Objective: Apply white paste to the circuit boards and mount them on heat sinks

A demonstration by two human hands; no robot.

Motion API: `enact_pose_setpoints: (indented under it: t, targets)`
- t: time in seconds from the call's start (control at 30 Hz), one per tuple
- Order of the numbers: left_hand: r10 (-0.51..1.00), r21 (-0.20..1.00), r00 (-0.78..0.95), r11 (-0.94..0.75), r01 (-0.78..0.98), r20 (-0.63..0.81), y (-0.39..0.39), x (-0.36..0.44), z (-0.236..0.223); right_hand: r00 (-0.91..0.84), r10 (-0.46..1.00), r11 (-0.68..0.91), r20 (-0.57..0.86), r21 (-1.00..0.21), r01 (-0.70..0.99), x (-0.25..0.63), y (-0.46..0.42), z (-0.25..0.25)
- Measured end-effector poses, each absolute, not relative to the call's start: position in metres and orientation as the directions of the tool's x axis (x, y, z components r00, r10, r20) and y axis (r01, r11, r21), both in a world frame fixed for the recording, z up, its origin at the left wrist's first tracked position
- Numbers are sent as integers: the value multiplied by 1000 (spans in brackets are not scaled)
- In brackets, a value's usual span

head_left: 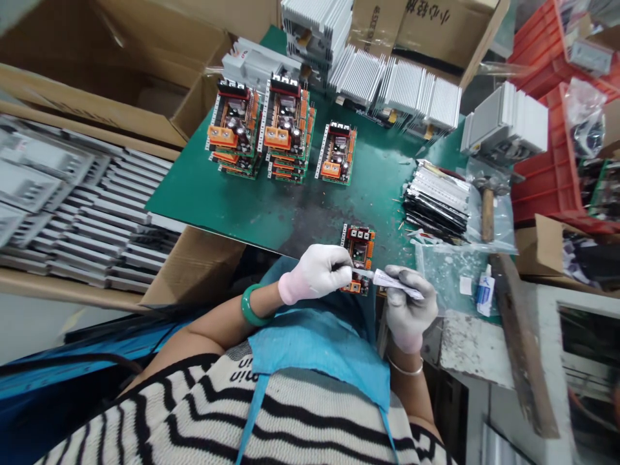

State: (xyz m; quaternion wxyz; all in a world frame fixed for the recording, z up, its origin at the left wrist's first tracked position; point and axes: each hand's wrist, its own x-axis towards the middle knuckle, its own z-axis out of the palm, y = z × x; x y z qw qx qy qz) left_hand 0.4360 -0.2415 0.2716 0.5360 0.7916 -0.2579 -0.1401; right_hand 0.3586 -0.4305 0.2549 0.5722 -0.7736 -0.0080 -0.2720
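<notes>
My right hand (411, 307), in a white glove with grey fingertips, grips a small white squeeze tube (396, 284), its tip turned left. My left hand (320, 272), also gloved, is pinched closed close to that tip. A thin pale piece spans the gap between its fingers and the tube; whether it is a nozzle, cap or stick I cannot make out. Just beneath both hands, at the table's near edge, lies a circuit board (358, 242) with orange terminals. The fingers and tube hide part of its lower half.
Stacked circuit boards (285, 123) and a single board (336, 152) occupy the green table (217, 200). Finned heat sinks (358, 77) line the back. To the right are metal strips (438, 197), a hammer (487, 206), a small bottle (485, 292) and red crates (542, 123).
</notes>
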Motion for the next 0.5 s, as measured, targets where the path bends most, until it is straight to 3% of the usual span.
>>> enact_pose_setpoints:
  t: [0.3,0.5]
  targets:
    - [-530,910,837,-266,-317,137,-237,435,267,865,-321,-298,385,-908,294,357,-433,247]
    - [-544,903,831,-290,-318,118,-233,435,264,872,-298,-291,390,-907,306,356,-435,247]
